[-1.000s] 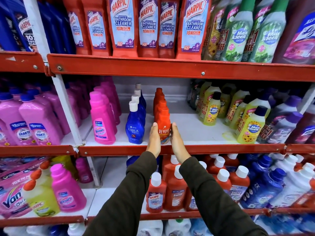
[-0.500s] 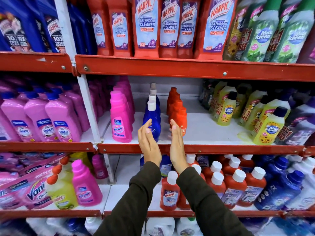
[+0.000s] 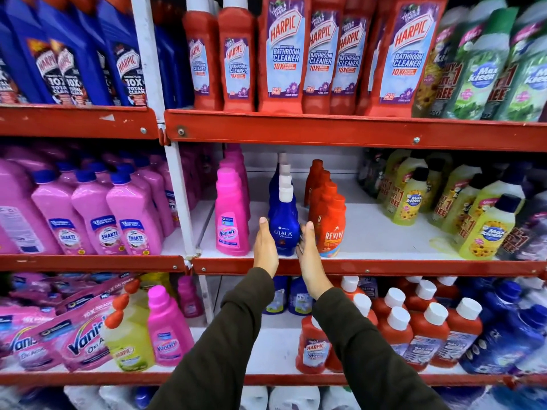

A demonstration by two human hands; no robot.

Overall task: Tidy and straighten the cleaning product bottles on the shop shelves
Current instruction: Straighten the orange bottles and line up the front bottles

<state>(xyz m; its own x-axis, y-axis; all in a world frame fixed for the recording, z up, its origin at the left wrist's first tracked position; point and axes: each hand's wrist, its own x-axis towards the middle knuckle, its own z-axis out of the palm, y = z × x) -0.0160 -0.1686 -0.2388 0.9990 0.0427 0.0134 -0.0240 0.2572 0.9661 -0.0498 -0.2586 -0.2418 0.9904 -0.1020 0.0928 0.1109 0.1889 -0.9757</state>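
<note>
A blue Ujala bottle [image 3: 282, 229] with a white cap stands at the front of a row on the middle shelf [image 3: 384, 267]. My left hand [image 3: 265, 247] lies flat against its left side. On its right side, my right hand [image 3: 307, 250] presses in the same way, so the bottle sits clasped between both palms. An orange Revive bottle [image 3: 330, 229] heads a row just to the right, close to my right hand. A pink Vanish bottle [image 3: 231, 220] heads the row on the left.
Yellow Max Kleen bottles [image 3: 485, 232] crowd the shelf's right end, with bare white shelf between them and the orange row. Pink Shakti bottles [image 3: 133, 220] stand left of a white upright post [image 3: 177, 187]. Red Harpic bottles [image 3: 284, 54] fill the shelf above.
Both hands let go of the orange Revive bottle, moved left and closed in on the blue Ujala bottle. The camera has shifted left and nearer.
</note>
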